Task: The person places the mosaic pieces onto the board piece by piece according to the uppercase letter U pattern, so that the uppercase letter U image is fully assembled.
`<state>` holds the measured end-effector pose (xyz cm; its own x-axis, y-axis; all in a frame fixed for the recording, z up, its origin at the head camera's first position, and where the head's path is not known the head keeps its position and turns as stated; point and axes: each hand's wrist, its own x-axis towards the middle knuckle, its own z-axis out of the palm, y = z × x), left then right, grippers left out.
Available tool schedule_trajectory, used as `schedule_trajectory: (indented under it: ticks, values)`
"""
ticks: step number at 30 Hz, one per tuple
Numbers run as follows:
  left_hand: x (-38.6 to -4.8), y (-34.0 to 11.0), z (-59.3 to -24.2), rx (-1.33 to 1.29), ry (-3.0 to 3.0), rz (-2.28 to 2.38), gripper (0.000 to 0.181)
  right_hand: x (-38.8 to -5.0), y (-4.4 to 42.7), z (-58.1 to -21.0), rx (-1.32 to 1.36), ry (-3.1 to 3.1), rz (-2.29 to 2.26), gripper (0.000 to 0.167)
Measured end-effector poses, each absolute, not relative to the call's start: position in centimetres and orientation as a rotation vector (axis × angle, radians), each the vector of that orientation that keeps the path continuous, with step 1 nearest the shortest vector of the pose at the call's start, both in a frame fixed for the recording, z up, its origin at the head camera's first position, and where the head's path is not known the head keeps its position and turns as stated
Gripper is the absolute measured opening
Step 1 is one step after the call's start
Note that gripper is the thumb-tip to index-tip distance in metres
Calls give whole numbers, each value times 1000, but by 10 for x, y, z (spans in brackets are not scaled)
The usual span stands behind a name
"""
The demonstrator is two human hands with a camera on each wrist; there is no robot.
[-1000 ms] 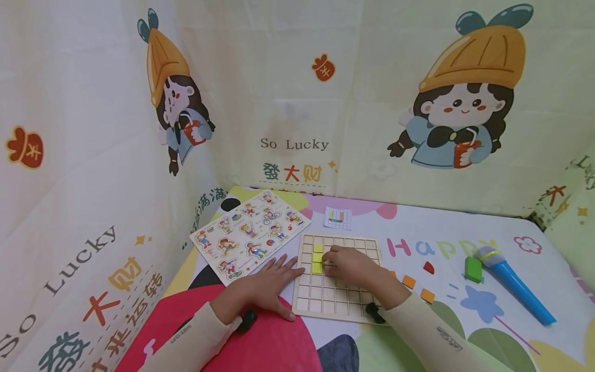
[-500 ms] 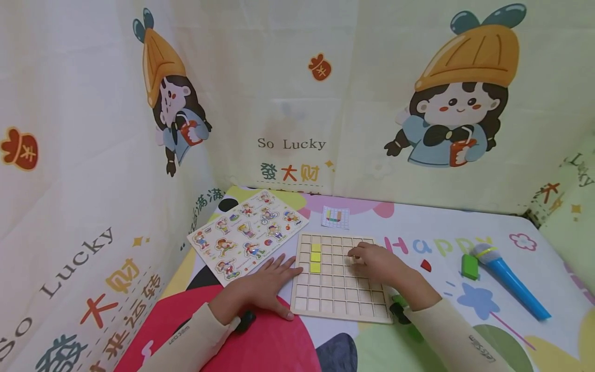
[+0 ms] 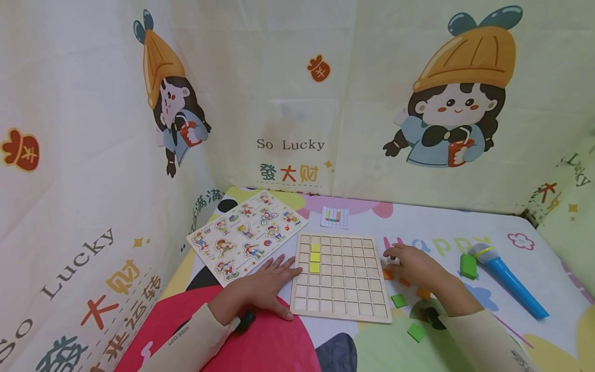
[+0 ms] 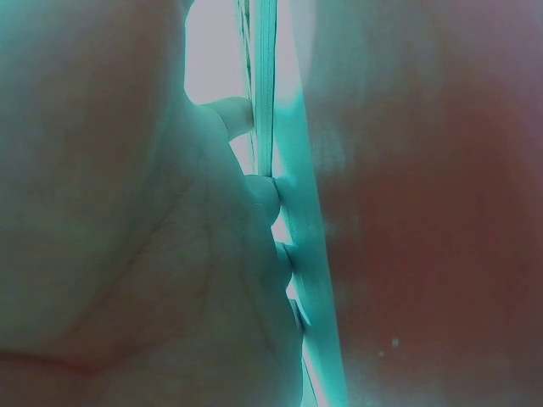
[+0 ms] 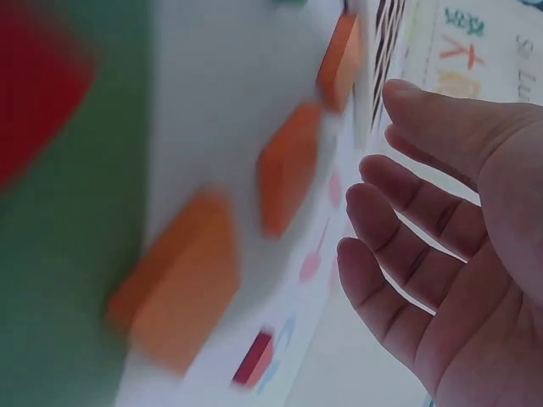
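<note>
A wooden grid board (image 3: 344, 302) lies on the table with three yellow squares (image 3: 315, 257) in one column near its left side. My left hand (image 3: 265, 285) rests with spread fingers at the board's left edge, fingertips touching it. Off the board's right edge hovers my right hand (image 3: 413, 266), holding nothing, its fingers loosely bent. Under and beside it lie orange pieces (image 3: 388, 275), which the right wrist view shows as three orange blocks (image 5: 288, 170) apart from the fingers. Two green squares (image 3: 398, 300) lie nearer the front.
A picture puzzle board (image 3: 246, 235) lies at the back left, beside a small pattern card (image 3: 334, 218). To the right are a green block (image 3: 468, 266) and a blue toy microphone (image 3: 520, 289). A printed cloth (image 3: 288, 103) hangs behind the table.
My right hand has moved right, from the yellow squares across the board to beyond its right edge. The left hand has stayed in place. The green squares have come into fuller view.
</note>
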<state>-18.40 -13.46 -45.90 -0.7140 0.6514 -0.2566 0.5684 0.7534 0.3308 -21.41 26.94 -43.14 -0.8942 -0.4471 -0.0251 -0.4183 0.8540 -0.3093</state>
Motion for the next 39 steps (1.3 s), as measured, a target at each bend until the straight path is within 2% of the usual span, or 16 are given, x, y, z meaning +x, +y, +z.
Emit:
schedule_trajectory:
  ticks: [21, 39]
  values:
    - [-183, -135, -459, 930, 2597, 315, 108, -207, 334, -435, -536, 2947, -397, 28]
    - [-183, -135, -457, 940, 2594, 323, 108, -215, 341, -436, -487, 2921, -362, 32]
